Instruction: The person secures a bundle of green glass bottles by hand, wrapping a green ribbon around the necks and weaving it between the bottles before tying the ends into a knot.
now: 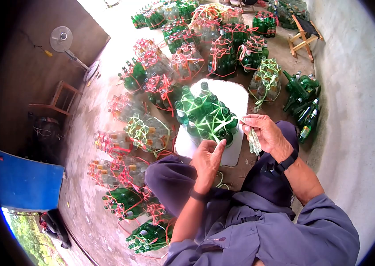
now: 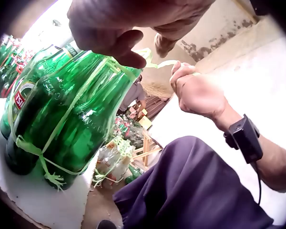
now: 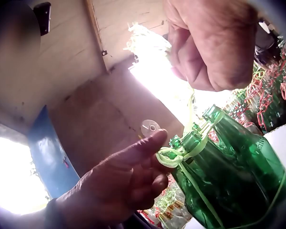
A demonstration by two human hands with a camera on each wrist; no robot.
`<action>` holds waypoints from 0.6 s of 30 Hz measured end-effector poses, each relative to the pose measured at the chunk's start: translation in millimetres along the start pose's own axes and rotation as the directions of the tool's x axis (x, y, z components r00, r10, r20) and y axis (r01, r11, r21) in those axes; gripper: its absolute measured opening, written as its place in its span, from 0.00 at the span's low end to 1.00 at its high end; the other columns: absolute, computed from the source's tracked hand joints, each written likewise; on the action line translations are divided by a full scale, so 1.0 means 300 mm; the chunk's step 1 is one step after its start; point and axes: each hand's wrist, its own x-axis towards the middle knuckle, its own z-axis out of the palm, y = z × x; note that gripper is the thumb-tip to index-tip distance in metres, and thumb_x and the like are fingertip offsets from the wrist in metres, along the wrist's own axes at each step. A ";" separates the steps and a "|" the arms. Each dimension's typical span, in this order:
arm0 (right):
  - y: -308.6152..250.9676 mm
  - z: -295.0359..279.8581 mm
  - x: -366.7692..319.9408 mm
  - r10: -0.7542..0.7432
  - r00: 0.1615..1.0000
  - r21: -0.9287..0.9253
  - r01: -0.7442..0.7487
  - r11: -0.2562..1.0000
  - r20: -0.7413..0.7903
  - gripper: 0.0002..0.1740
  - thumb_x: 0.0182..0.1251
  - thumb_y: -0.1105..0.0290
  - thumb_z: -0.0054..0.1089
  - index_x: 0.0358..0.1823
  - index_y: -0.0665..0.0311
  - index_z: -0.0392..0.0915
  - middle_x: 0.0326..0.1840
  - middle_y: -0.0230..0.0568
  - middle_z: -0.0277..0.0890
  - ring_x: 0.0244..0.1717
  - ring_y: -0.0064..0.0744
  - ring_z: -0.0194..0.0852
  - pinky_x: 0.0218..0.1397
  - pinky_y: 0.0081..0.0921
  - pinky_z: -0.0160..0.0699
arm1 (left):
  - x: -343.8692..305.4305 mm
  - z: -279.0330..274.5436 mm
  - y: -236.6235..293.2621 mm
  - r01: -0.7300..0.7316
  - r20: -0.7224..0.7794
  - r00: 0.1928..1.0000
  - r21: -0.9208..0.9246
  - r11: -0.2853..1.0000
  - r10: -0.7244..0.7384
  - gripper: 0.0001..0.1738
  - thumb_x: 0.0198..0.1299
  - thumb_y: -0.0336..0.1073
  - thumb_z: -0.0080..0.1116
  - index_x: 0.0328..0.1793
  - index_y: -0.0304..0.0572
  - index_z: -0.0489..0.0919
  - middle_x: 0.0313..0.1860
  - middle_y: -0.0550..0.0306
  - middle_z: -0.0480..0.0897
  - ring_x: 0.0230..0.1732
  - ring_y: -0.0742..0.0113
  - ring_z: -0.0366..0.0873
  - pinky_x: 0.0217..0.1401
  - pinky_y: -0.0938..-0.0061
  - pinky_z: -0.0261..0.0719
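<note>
A bundle of green glass bottles (image 1: 205, 111) stands upright on a white board (image 1: 234, 153) in front of the person. Light green plastic twine (image 1: 216, 128) criss-crosses between the bottle necks, and a knotted strand (image 2: 33, 148) rings the bodies low down. My left hand (image 1: 207, 162) is at the near side, its thumb and curled fingers pinching a twine loop (image 3: 170, 158) beside a bottle neck. To the right, my right hand (image 1: 263, 135) grips a strand stretched from the necks, with a hank of loose twine (image 1: 254, 142) hanging from the fingers.
Many tied bottle bundles (image 1: 161, 86) cover the floor ahead and to the left. Loose green bottles (image 1: 302, 95) lie by the right wall. A wooden folding stool (image 1: 305, 37) stands farther back, and a standing fan (image 1: 63, 41) is at the left wall.
</note>
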 end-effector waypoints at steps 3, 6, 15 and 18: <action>-0.002 -0.004 -0.006 0.000 1.000 -0.006 0.000 1.000 -0.008 0.09 0.71 0.74 0.66 0.46 0.73 0.86 0.39 0.38 0.85 0.34 0.19 0.77 0.31 0.11 0.69 | 0.001 0.009 -0.008 -0.062 -0.006 0.998 0.172 0.983 0.064 0.15 0.68 0.38 0.68 0.39 0.30 0.85 0.28 0.62 0.84 0.30 0.76 0.76 0.35 0.75 0.75; -0.001 -0.018 -0.012 -0.005 1.000 0.011 0.005 1.000 0.010 0.09 0.71 0.74 0.66 0.47 0.74 0.85 0.38 0.37 0.84 0.34 0.19 0.76 0.31 0.11 0.69 | -0.005 0.021 -0.048 -0.098 -0.075 0.993 -0.056 0.994 0.094 0.12 0.68 0.36 0.67 0.40 0.31 0.86 0.26 0.62 0.82 0.30 0.78 0.73 0.35 0.76 0.73; 0.027 -0.048 0.033 0.038 0.999 0.057 -0.038 0.998 0.007 0.10 0.73 0.74 0.64 0.48 0.75 0.84 0.34 0.35 0.81 0.29 0.13 0.70 0.29 0.09 0.64 | -0.002 0.001 -0.056 -0.205 -0.094 0.973 0.070 0.976 0.211 0.09 0.69 0.32 0.66 0.40 0.32 0.85 0.28 0.68 0.80 0.30 0.78 0.68 0.35 0.79 0.69; 0.054 -0.031 0.050 0.044 0.999 -0.054 -0.045 0.998 -0.017 0.09 0.73 0.72 0.65 0.45 0.72 0.85 0.32 0.33 0.81 0.23 0.09 0.64 0.26 0.09 0.62 | 0.009 0.007 -0.070 -0.208 -0.077 0.975 -0.009 0.978 0.207 0.09 0.70 0.33 0.66 0.41 0.33 0.85 0.27 0.69 0.78 0.29 0.79 0.68 0.34 0.79 0.68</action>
